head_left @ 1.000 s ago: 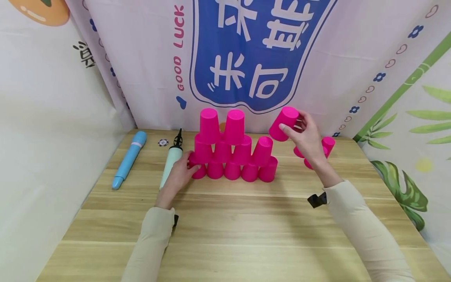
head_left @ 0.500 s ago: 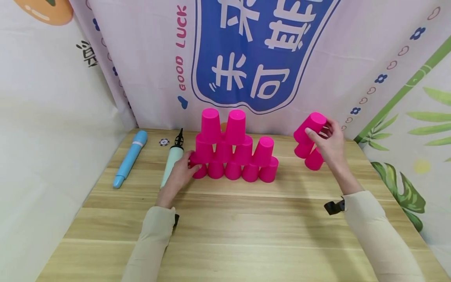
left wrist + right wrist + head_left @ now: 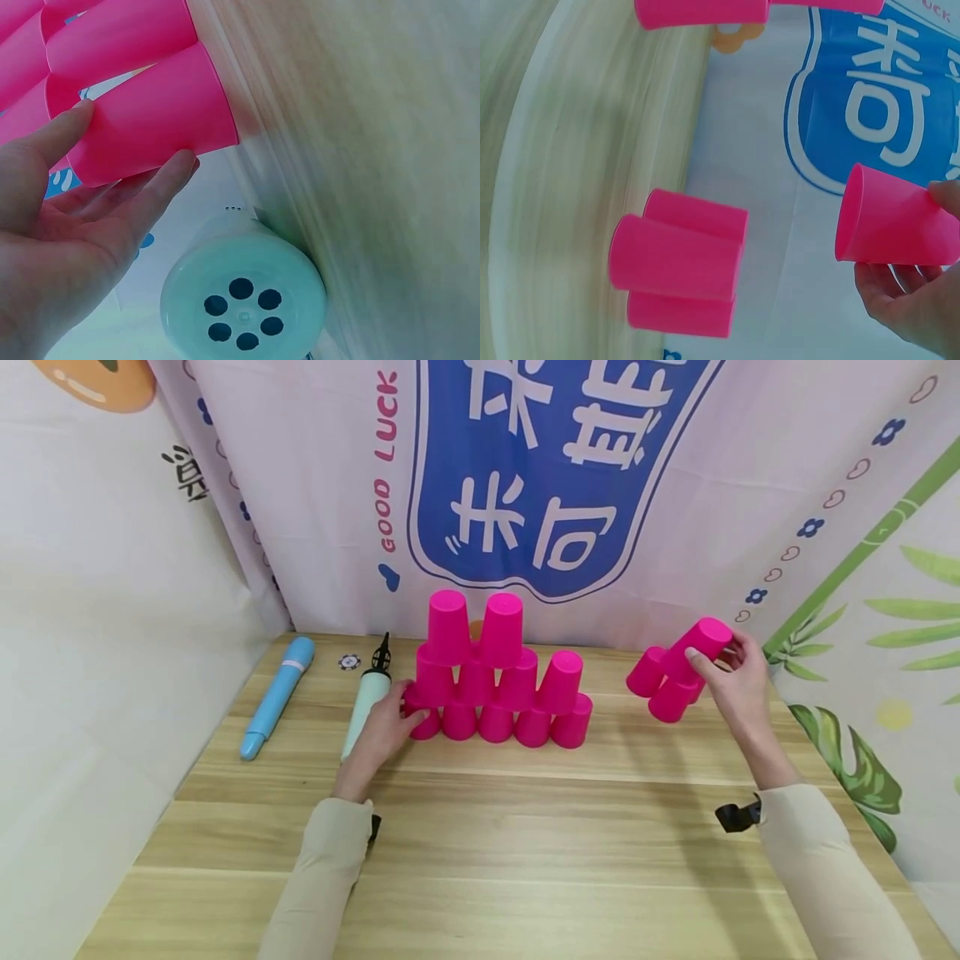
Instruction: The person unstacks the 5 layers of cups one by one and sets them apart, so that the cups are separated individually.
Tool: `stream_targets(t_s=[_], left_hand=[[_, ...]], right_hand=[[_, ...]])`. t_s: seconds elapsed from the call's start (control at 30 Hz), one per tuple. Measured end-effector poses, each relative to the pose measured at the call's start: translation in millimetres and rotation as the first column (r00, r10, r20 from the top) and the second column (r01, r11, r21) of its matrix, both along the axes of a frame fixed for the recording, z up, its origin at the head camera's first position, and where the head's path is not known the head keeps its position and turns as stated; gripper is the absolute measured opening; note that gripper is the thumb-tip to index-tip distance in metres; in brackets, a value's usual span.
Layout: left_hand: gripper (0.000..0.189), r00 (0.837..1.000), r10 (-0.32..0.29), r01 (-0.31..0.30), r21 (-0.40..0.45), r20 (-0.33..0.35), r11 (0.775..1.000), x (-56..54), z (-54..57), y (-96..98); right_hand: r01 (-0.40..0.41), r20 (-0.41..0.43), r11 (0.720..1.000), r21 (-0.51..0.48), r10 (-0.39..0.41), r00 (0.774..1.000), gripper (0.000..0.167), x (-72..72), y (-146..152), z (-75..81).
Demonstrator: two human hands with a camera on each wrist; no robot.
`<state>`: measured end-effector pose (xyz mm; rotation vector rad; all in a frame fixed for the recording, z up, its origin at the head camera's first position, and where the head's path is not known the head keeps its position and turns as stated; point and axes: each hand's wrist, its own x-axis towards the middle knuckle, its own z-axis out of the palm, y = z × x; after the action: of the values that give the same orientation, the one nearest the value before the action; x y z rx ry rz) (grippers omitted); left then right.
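Note:
A pyramid of pink cups (image 3: 498, 668) stands upside down at the back middle of the wooden table (image 3: 487, 843). My left hand (image 3: 401, 718) holds its bottom-left cup (image 3: 422, 724) between thumb and fingers, and the left wrist view shows this cup (image 3: 150, 120) close up. At the right, my right hand (image 3: 718, 658) grips a single tilted pink cup (image 3: 697, 647), which the right wrist view shows as the held cup (image 3: 889, 217), lifted off the table. It hovers just above a small cluster of loose pink cups (image 3: 660, 689), seen as (image 3: 679, 262).
A mint-green hand pump (image 3: 366, 702) lies just left of my left hand, its perforated end (image 3: 244, 296) close to the palm. A blue tube (image 3: 276, 697) lies further left. Printed cloth (image 3: 525, 485) hangs behind the table and at both sides.
My right hand has carried its pink cup rightward and down, from beside the pyramid's top right to over the loose cups. The left hand has stayed on the bottom-left cup.

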<state>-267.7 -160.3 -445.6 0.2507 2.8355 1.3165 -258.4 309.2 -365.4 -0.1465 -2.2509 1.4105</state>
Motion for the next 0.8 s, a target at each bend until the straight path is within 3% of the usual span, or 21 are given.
stream_targets(t_s=[0.2, 0.5, 0.8], left_hand=[[0.058, 1.000, 0.003, -0.003, -0.004, -0.004, 1.000, 0.1, 0.0, -0.1], [0.058, 1.000, 0.001, -0.001, 0.000, -0.003, 1.000, 0.2, 0.1, 1.0], [0.059, 1.000, 0.006, -0.006, -0.002, -0.001, 1.000, -0.1, -1.2, 0.4]], right_hand=[[0.045, -0.008, 0.999, -0.027, -0.045, 0.999, 0.060, 3.4, 13.0, -2.0], [0.091, 0.058, 0.996, 0.024, -0.092, 0.994, 0.063, 7.0, 32.3, -7.0], [0.182, 0.105, 0.983, 0.033, -0.184, 0.977, 0.065, 2.2, 50.5, -22.2]])
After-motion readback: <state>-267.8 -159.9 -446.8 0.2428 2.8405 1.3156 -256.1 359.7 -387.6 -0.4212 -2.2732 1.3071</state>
